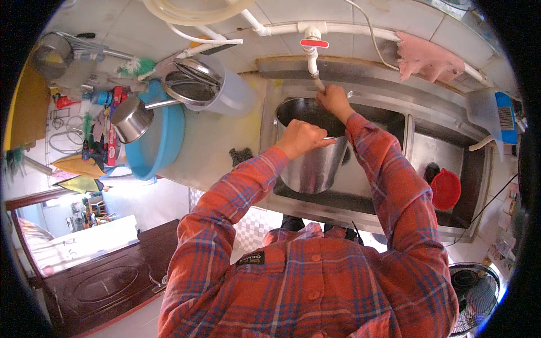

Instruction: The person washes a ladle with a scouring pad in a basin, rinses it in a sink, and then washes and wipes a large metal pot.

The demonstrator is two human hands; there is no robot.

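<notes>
A deep stainless steel pot [315,169] stands tilted in the left basin of a double steel sink [408,139]. My left hand [305,138] grips the pot's rim on the side nearest me, fingers closed around it. Beyond the pot's far rim, my right hand [334,101] holds the short hose end [320,84] below the white tap [312,63], which has a red lever [314,43]. The hose's outlet and most of the pot's inside are hidden or dark, so I cannot tell whether water runs.
A red plastic scoop [446,189] lies in the right basin. Left of the sink, a dark scouring pad [241,156], a translucent bucket [236,93] holding metal lids, a blue basin [169,131] and a steel saucepan [133,120] stand close together. A pink cloth [429,57] hangs over the wall pipe.
</notes>
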